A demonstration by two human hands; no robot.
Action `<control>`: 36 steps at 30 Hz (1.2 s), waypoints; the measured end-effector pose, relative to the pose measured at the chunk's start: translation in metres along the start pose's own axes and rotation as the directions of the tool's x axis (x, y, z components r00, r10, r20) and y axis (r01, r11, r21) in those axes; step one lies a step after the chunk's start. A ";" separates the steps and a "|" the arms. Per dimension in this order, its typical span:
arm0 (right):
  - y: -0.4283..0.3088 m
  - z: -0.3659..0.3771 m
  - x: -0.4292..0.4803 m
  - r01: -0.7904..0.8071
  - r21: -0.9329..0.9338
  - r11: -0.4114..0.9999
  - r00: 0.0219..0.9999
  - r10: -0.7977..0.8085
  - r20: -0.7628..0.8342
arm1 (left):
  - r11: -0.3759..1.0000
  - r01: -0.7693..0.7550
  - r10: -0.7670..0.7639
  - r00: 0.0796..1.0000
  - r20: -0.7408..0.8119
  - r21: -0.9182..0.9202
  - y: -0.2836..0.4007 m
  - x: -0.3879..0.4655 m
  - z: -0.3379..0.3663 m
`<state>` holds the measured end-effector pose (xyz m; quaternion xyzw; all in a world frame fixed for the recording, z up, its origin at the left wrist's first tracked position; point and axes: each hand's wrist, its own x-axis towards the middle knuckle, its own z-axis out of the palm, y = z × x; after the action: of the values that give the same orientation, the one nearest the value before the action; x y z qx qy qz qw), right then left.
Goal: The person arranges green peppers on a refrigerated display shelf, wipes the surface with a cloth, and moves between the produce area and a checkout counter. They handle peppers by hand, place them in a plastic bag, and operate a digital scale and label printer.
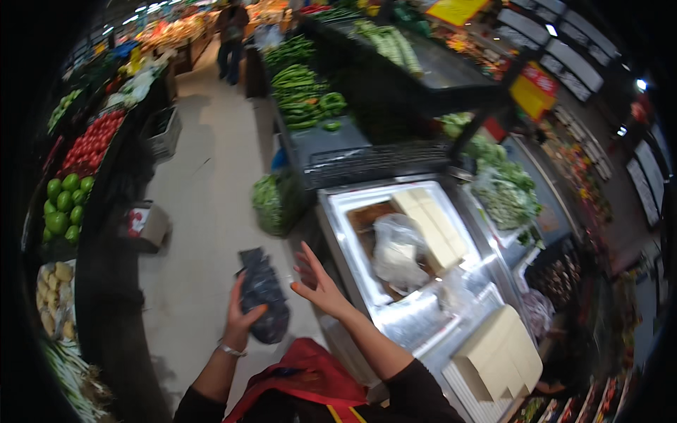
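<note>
My left hand (242, 312) grips a crumpled dark plastic bag (263, 299) between thumb and fingers, above the pale aisle floor. What is inside the bag cannot be seen. To its right, my right hand (317, 280) is raised and holds nothing, its fingers spread and apart from the bag. Beyond that hand stands a metal counter with a white foam tray (338, 203). In the tray lie a pale tofu block (431, 227) and a clear plastic bag (399, 254) with something whitish in it. A larger pale tofu block (497, 354) rests nearer on the counter.
A green bagged vegetable bundle (272, 203) stands by the counter's corner. Left of the aisle (190, 201) are a cardboard box (151, 227), a grey crate (164, 135) and shelves of tomatoes (92, 140) and green fruit (66, 206). Green peppers (299, 95) lie ahead. A person (231, 39) stands farther off.
</note>
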<state>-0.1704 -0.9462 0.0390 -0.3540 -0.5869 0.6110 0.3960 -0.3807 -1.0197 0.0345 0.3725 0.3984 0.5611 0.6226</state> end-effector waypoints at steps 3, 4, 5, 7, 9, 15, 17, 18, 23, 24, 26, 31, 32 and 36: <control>0.025 0.013 0.073 0.100 0.186 0.977 0.995 -0.093 -0.046 | 0.986 -0.053 0.024 0.984 0.175 0.160 0.008 0.099 -0.003; 0.032 0.010 0.101 0.098 0.241 0.966 0.989 -0.068 -0.132 | 0.978 -0.027 -0.015 0.980 0.197 0.207 0.008 0.129 -0.007; 0.039 0.004 0.125 0.078 0.264 0.961 0.977 -0.021 -0.213 | 0.988 0.008 -0.042 0.975 0.218 0.154 0.009 0.155 -0.014; 0.052 -0.018 0.177 0.025 0.429 0.903 0.966 0.088 -0.242 | 0.995 0.046 -0.068 0.964 0.257 0.089 0.014 0.209 -0.027; 0.059 -0.038 0.226 -0.063 0.583 0.810 0.956 0.217 -0.198 | 0.959 0.270 -0.279 0.952 0.127 0.081 0.030 0.249 -0.045; 0.052 -0.069 0.385 -0.081 0.812 0.578 0.873 0.434 -0.222 | 0.991 0.131 -0.130 0.989 -0.067 0.009 0.068 0.373 -0.115; 0.055 -0.088 0.437 0.101 0.746 0.658 0.833 0.354 -0.424 | 0.986 0.168 -0.164 0.977 -0.138 0.021 0.074 0.410 -0.149; 0.058 -0.104 0.461 0.124 0.731 0.672 0.804 0.364 -0.471 | 0.981 0.194 -0.190 0.969 -0.160 0.010 0.074 0.432 -0.167; 0.085 -0.195 0.546 0.384 0.251 0.889 0.310 0.132 -0.942 | 0.935 0.354 -0.346 0.918 -0.195 0.007 0.072 0.554 -0.246; 0.088 -0.213 0.553 0.401 0.171 0.900 0.252 0.071 -0.965 | 0.926 0.377 -0.368 0.912 -0.181 0.022 0.078 0.582 -0.256; 0.096 -0.248 0.569 0.174 -0.055 0.983 0.022 -0.059 -0.998 | 0.922 0.385 -0.377 0.917 -0.132 0.043 0.094 0.633 -0.278; 0.125 -0.317 0.579 -0.672 -0.131 0.729 -0.034 -0.207 -0.978 | 0.897 0.429 -0.414 0.900 -0.138 0.105 0.130 0.743 -0.311; 0.133 -0.324 0.586 -0.767 -0.125 0.630 -0.041 -0.242 -0.969 | 0.898 0.423 -0.407 0.903 -0.142 0.119 0.133 0.759 -0.315; 0.142 -0.325 0.638 -0.781 -0.380 0.496 0.137 -0.458 -0.878 | 0.876 0.461 -0.442 0.885 -0.147 0.139 0.121 0.803 -0.326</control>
<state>-0.1662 -0.2295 -0.1016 -0.8702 -0.3313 -0.1012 0.3505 -0.6851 -0.2034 -0.0501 0.2891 0.5547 0.3840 0.6792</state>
